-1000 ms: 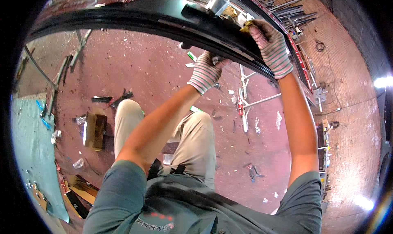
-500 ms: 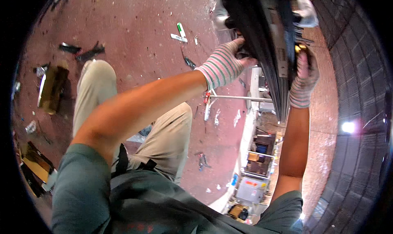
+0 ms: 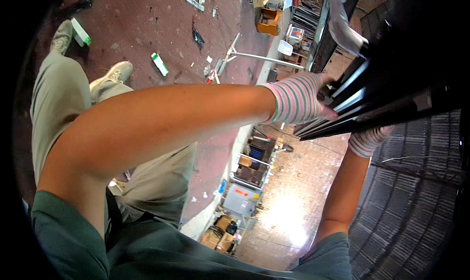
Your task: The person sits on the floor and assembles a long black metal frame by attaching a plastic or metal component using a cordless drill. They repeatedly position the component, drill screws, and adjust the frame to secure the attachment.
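A bundle of long, dark, glossy strips point(image 3: 379, 96) slants across the upper right; I cannot make out what they are. My left hand point(image 3: 301, 97), in a pink, white and green striped glove, is closed on the bundle's left side, thumb below and fingers above. Its fingertips are bare and partly lost in shadow. On the lower right side, my right hand point(image 3: 370, 139) wears a matching glove and grips the bundle from beneath. Most of its fingers are hidden behind the strips. A pale, wrinkled, sleeve-like shape point(image 3: 342, 25) lies along the bundle's far part.
Green-and-white small boxes point(image 3: 159, 64) and black scraps point(image 3: 197, 37) litter the red-brown floor point(image 3: 152, 15). A thin metal stand point(image 3: 264, 58) rises beyond my left arm. An orange box point(image 3: 268, 22), a grey cabinet point(image 3: 240, 200) and cartons point(image 3: 223, 236) line the edge.
The bundle has swung from steep to more slanted, its far part toward the right. My view has turned with it. Both hands keep their hold; the yellow thing by my right fingers has gone from sight.
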`<state>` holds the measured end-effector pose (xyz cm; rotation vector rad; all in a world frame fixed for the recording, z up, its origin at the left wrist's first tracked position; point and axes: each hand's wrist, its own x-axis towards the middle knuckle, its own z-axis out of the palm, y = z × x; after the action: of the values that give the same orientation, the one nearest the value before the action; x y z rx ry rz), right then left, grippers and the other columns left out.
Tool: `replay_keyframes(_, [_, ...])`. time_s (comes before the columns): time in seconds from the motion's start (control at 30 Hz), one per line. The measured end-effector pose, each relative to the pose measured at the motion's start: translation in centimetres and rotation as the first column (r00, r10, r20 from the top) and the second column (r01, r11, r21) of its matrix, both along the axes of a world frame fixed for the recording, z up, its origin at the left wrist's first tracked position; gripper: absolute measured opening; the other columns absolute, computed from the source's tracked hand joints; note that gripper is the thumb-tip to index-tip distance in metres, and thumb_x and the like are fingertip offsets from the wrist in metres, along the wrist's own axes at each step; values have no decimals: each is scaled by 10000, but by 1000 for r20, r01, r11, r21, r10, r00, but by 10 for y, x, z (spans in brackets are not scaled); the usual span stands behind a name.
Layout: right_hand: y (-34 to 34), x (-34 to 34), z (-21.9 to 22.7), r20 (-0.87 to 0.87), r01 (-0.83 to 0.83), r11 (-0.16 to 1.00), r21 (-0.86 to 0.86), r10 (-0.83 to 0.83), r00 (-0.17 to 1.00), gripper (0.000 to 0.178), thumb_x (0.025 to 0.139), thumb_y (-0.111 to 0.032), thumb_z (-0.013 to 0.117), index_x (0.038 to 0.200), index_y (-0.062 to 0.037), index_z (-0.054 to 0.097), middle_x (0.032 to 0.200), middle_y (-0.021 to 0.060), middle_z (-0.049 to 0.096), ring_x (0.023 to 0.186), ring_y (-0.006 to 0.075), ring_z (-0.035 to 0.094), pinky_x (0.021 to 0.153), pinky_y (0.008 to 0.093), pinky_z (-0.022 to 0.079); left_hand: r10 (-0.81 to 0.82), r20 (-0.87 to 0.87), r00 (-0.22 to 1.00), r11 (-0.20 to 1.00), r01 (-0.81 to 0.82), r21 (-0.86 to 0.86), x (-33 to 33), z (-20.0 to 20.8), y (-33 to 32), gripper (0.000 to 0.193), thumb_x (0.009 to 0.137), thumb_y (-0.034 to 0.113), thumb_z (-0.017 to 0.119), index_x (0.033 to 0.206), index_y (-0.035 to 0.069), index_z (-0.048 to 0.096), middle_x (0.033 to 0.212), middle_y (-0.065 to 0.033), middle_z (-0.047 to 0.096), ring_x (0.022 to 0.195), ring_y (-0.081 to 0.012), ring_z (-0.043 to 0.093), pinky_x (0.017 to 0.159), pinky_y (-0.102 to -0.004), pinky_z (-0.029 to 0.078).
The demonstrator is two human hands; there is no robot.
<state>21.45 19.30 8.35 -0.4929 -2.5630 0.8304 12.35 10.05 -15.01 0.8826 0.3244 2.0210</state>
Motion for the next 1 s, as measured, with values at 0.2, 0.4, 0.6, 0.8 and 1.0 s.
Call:
replay_keyframes(0.2, [-5,1,9,142,-29,927,-375,89,986,569,901,-467,576,1327,-93,528,1371,103,522,1244,281,510,1107,465,341,76,-212,974,997,-78,1,-13,-2,0,642,769,384,768,1229,-2,539,1073,-247,648,1038,-381,622,892,-414,485])
replay_keyframes(0.4, [-7,23,26,100,160,960,-228,-140,985,644,919,-546,484,1354,-70,489,1379,135,512,1235,283,525,1070,450,409,121,-325,938,991,-96,91,-32,1,17,465,793,331,756,1135,43,628,961,-179,690,897,-346,665,792,-407,515])
replay_keyframes(0.6, [-18,15,18,79,98,979,-179,-85,993,609,911,-533,501,1299,-65,539,1273,160,588,1107,298,620,949,462,526,173,-381,908,983,-137,119,-25,3,29,401,820,334,732,1083,48,635,896,-158,684,890,-331,663,802,-399,515])
replay_keyframes(0.8, [-38,1,0,60,142,987,80,-147,987,600,898,-550,506,1254,-71,572,1193,150,633,1009,299,663,873,458,566,177,-483,857,983,-130,129,-44,0,21,365,846,351,705,1078,76,643,850,-142,684,825,-303,669,749,-383,529])
replay_keyframes(1.0, [-30,11,2,-21,213,976,41,-212,977,667,879,-618,484,1284,-90,541,1188,143,625,992,308,660,868,482,561,127,-226,966,986,-99,135,-19,1,40,376,837,334,721,1065,47,638,836,-136,686,785,-279,670,706,-356,530])
